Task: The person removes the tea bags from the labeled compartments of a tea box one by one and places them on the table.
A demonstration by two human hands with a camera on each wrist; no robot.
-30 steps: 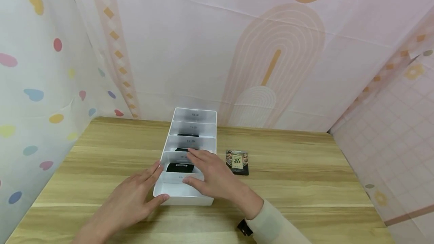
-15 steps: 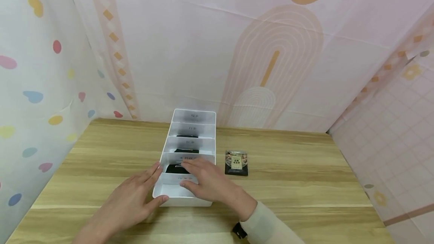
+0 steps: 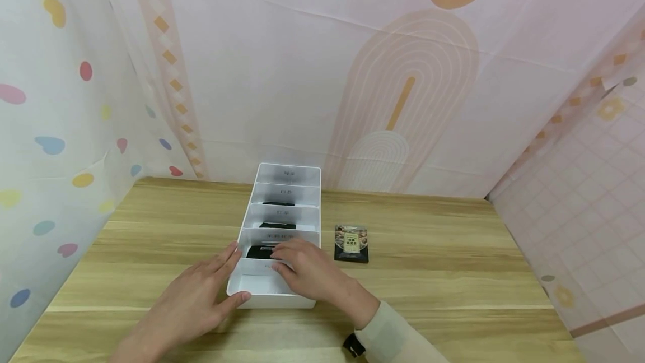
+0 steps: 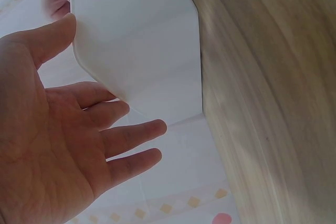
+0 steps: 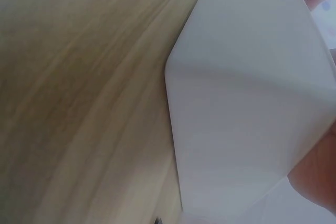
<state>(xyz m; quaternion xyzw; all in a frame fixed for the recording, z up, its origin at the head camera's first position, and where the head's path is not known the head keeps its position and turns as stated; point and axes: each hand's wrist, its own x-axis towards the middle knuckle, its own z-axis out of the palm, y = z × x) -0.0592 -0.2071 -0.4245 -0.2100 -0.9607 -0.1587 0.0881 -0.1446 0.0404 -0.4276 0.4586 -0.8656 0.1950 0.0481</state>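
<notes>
A long white box (image 3: 280, 301) stands lengthwise, split by dividers into several labelled compartments. My left hand (image 3: 196, 296) rests along its left side, fingers extended and thumb by the front corner; the left wrist view shows the thumb (image 4: 60, 32) right at the rim. My right hand (image 3: 314, 273) reaches over the right rim. Its bent fingers are at the right end of a black packet (image 3: 258, 252) in the second compartment from the front. The thumb is apart from them, over the front compartment. In the right wrist view the box wall (image 5: 241, 129) hides most of this hand.
A flat black packet (image 3: 351, 244) with a pale label and food pictures lies on the wooden table (image 3: 428, 262), right of the box. Black packets (image 3: 278, 226) also show in compartments further back. Patterned curtains (image 3: 242, 71) rise behind the table and at both sides.
My right hand has gone from lying over the divider with fingers extended to bending its fingers at the black packet's right end. The left hand stays on the box's side.
</notes>
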